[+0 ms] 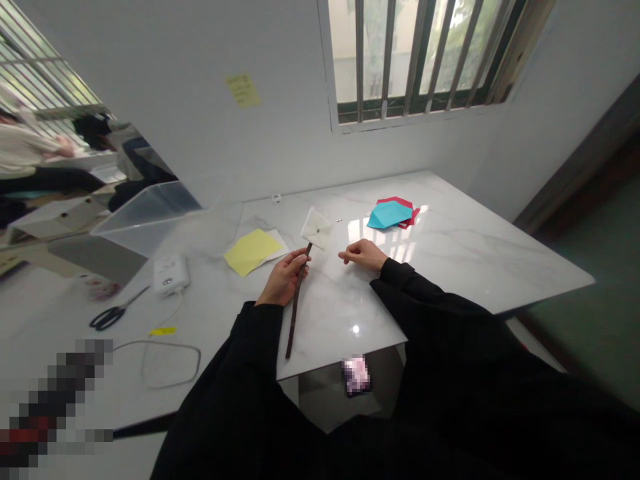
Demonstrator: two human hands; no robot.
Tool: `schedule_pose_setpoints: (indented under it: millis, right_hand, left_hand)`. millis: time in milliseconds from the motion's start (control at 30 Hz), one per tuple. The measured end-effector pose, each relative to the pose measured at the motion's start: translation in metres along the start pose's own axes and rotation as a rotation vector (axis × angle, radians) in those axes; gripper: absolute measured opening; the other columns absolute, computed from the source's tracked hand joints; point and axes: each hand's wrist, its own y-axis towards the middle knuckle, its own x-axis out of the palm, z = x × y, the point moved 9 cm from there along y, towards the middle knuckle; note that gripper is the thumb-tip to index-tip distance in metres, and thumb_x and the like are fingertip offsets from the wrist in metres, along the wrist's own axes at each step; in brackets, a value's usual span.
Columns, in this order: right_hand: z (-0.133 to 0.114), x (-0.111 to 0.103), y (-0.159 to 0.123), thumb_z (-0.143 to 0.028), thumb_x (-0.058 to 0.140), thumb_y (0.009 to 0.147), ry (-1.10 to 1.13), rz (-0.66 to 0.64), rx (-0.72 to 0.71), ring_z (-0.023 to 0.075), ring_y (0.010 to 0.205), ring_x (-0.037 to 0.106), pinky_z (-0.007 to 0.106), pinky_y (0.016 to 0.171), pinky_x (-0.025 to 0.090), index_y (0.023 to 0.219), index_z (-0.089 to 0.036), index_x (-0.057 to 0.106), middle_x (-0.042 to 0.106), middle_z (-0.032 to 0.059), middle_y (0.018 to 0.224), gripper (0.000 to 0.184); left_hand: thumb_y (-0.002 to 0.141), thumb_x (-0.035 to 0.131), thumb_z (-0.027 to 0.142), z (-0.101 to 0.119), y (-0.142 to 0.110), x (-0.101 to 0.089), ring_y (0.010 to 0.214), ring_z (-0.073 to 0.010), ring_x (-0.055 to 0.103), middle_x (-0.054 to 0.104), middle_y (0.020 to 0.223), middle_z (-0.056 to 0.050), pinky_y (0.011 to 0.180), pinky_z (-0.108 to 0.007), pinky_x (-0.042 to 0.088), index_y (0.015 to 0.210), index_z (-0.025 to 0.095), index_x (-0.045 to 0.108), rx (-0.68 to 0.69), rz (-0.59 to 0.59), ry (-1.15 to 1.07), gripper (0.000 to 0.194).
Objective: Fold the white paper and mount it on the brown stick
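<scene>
My left hand (281, 281) is closed around a thin dark brown stick (294, 313), which slants down toward the table's front edge. At the stick's upper end is a white folded-paper pinwheel (311, 235) with a small dark dot at its centre. To the right of it, my right hand (367, 255) is held just over the table with its fingers curled and thumb and forefinger pressed together. Whether anything tiny is pinched there cannot be made out. A tiny metallic piece (339, 220) lies beyond the right hand. Yellow paper (253, 252) rests left of the pinwheel, partly over a white sheet (280, 243).
Blue folded paper (389, 215) lies over red paper (400, 200) at the back right. On the left are black-handled scissors (107, 318), a white power strip (170, 275), a grey cable (199, 363) and a clear plastic bin (150, 213). A person (25, 150) sits beyond.
</scene>
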Motion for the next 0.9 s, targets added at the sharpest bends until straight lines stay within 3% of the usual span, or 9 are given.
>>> schedule_pose_setpoints:
  millis: [200, 900]
  right_hand:
    - [0.004, -0.004, 0.001, -0.055, 0.06, 0.089, 0.011, 0.066, 0.009, 0.0107, 0.055, 0.037, 0.028, 0.059, 0.026, 0.074, -0.014, 0.078, 0.046, -0.0031, 0.051, 0.048]
    - [0.011, -0.003, 0.002, -0.056, 0.06, 0.087, 0.02, 0.109, 0.007, 0.0111, 0.055, 0.037, 0.027, 0.059, 0.027, 0.074, -0.014, 0.078, 0.045, -0.0034, 0.05, 0.048]
  left_hand:
    - [0.067, 0.092, 0.028, -0.002, -0.001, 0.004, 0.068, -0.009, 0.061, 0.072, 0.091, -0.005, 0.066, -0.022, 0.05, 0.104, 0.014, 0.074, -0.02, -0.052, 0.024, 0.043]
    - [0.065, 0.093, 0.032, -0.006, -0.001, 0.009, 0.069, -0.0093, 0.059, 0.073, 0.089, -0.005, 0.068, -0.023, 0.047, 0.105, 0.013, 0.074, -0.007, -0.115, 0.079, 0.048]
